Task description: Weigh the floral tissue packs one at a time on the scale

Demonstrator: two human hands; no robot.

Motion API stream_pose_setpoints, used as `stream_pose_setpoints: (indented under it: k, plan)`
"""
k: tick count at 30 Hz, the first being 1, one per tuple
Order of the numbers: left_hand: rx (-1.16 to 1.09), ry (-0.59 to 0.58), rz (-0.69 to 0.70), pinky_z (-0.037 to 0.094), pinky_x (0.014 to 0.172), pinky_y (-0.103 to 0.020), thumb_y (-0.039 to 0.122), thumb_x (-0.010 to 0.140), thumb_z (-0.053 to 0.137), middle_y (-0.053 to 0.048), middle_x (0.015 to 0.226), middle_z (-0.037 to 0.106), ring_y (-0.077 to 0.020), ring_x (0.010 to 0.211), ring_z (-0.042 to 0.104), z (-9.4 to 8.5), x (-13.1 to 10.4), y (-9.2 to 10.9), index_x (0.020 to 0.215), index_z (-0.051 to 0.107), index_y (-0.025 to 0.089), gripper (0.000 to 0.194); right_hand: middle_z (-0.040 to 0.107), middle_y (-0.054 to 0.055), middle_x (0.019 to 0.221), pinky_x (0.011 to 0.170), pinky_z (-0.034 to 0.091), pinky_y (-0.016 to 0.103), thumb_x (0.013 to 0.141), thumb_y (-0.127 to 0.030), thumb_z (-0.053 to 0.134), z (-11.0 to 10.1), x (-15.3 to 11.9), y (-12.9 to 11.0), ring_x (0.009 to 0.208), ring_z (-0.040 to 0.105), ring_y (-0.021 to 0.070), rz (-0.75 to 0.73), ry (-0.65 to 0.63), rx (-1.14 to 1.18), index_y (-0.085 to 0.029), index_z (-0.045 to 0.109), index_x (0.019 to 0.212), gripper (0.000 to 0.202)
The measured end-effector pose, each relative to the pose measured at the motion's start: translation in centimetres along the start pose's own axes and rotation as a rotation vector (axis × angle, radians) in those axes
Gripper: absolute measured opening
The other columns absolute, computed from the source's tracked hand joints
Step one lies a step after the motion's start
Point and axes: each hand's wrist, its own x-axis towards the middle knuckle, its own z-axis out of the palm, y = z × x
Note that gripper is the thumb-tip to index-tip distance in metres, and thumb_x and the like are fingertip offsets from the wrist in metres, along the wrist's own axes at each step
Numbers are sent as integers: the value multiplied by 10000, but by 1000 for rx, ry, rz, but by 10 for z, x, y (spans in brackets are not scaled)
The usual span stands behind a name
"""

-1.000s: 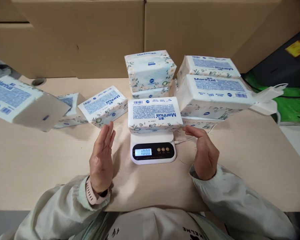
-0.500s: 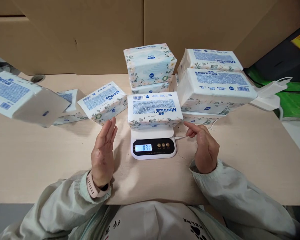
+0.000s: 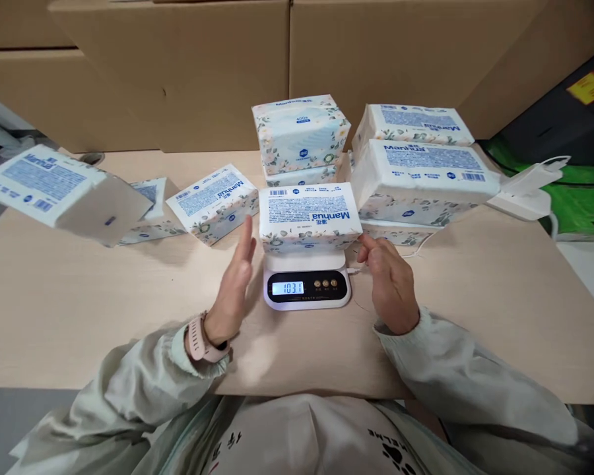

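Observation:
A white floral pack of tissues (image 3: 309, 214) lies label-up on a small white kitchen scale (image 3: 307, 302), whose lit display reads 103.1. My left hand (image 3: 233, 287) is upright just left of the pack, fingers stretched out and nothing in them; a narrow gap seems to separate it from the pack. On the other side, my right hand (image 3: 390, 280) has its index fingertip at the pack's right front corner, perhaps touching it, with the other fingers partly bent and holding nothing. A thin white cable runs from the scale behind the right hand.
Stacked tissue packs stand behind the scale (image 3: 301, 135) and to the right (image 3: 426, 168). More packs lie to the left, one angled close by (image 3: 215, 201) and one raised farther out (image 3: 54, 188). A white power strip (image 3: 525, 191) sits at the right; cardboard boxes (image 3: 218, 72) line the back.
Both hands have moved inward toward the pack on the scale, the left one to the right and forward, the right one to the left. The view has shifted slightly.

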Motion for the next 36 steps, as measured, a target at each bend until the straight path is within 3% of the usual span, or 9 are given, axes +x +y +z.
stream_pose_setpoints:
  k: [5,11,17,20,23,26,30,32,36]
  plan:
    - [1,-173,22,92,1441,-503,620,1064,498,33,1822,219,-278,1725,80,10,5,10,1714,329,376,715,646,29,833,772,535,396,1079,-427,514,5,8,-12,788,599,207,-40,-2,-20,-232,726,1063,288]
    - [67,73,252,180,1436,-510,617,1025,582,51,1788,322,-333,1714,116,-4,-2,42,1632,488,397,653,725,41,980,752,563,365,1036,-351,576,21,36,-64,782,613,179,-177,-50,111,-245,661,1328,322]
    - [259,320,478,209,1413,-459,613,1052,562,160,1763,343,-274,1722,55,-42,36,46,1594,486,475,564,750,58,1123,785,590,380,1007,-320,596,95,106,-91,811,638,191,-168,-280,210,-247,506,1491,497]
    - [276,380,364,190,1423,-482,652,989,656,26,1813,263,-306,1720,110,-63,46,26,1652,419,367,759,751,37,1051,807,596,402,978,-292,637,138,132,-76,768,646,195,-66,-383,204,-261,579,1358,386]
    - [340,444,252,80,1435,-500,704,924,715,-85,1827,202,-332,1720,81,-71,41,14,1686,367,249,953,747,22,934,822,597,430,937,-267,678,157,135,-57,784,676,221,29,-432,186,-254,618,1284,352]
    - [482,457,399,38,1444,-493,620,1010,645,-7,1838,159,-346,1718,-4,-57,28,24,1707,325,252,851,751,51,1012,838,600,423,984,-313,621,142,123,-49,858,696,225,-19,-287,197,-250,592,1364,386]
    - [471,310,611,86,1455,-477,462,1095,555,141,1805,230,-292,1723,54,-13,36,51,1694,330,382,645,664,108,1397,1119,521,478,1077,-365,486,103,130,-48,1298,648,252,-198,158,158,-277,528,1442,378]
    - [334,227,505,112,1452,-481,542,1084,554,100,1812,229,-266,1724,82,9,64,54,1669,370,391,631,535,128,1576,1277,335,555,1092,-370,434,94,151,-41,1544,470,293,-208,266,106,-233,457,1521,451]
    - [60,300,145,32,1436,-486,645,973,706,37,1841,98,-290,1718,-39,34,149,24,1657,360,318,834,314,183,1689,1278,143,695,1091,-439,269,107,200,-7,1688,160,422,9,311,50,-122,368,1589,599]
